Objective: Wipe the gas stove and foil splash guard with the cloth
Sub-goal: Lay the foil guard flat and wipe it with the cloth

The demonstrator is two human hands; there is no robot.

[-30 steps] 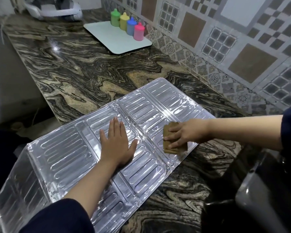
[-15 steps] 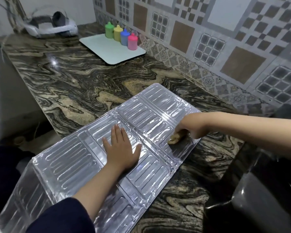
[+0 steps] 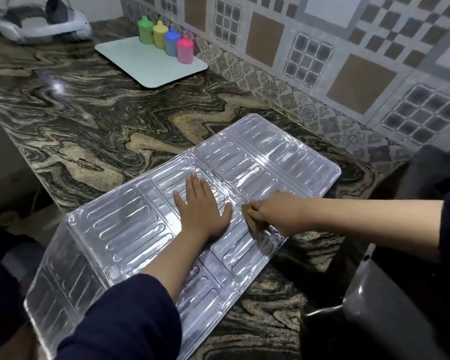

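Soft, even indoor light filled the scene. A white glare spot sat on the polished surface at far left, and bright streaks ran over the foil splash guard. Edges bowed from the wide lens; the near right corner was dim and slightly blurred.

2 bare forearms and hands, left and right, in pushed-up dark navy sleeves

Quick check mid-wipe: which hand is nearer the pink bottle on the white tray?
Left. The left hand lies flat mid-guard, below the pink bottle; the right hand, gripping the cloth, sits further right and slightly lower, farther off.
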